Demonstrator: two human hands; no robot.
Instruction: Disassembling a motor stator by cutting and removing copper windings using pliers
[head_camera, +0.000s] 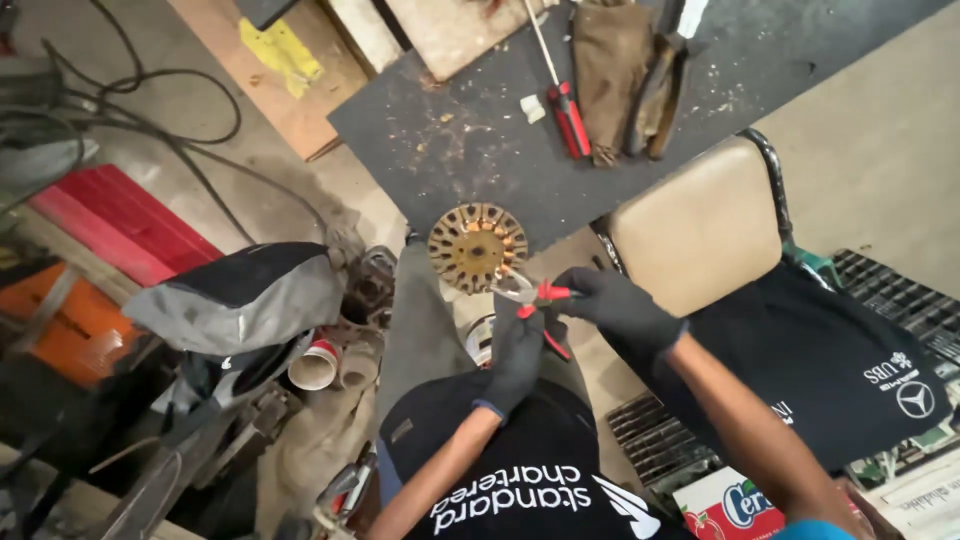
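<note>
A round brass-coloured metal disc (477, 247) with slots around its rim rests on my grey-trousered knee, at the edge of a dark mat (440, 140). Both hands wear dark gloves. My right hand (618, 306) grips the upper handle of red-handled pliers (537, 293). The pliers' jaws touch the disc's lower right rim. My left hand (515, 355) is closed just below, around the lower red handle. How the jaws meet the disc is too small to tell.
On the mat lie a red-handled screwdriver (568, 115) and brown work gloves (612, 70). A tan stool seat (695, 225) stands to the right, with black cloth (820, 350) below it. Cables (150, 120), a red panel (120, 225) and paper cups (315, 365) crowd the left.
</note>
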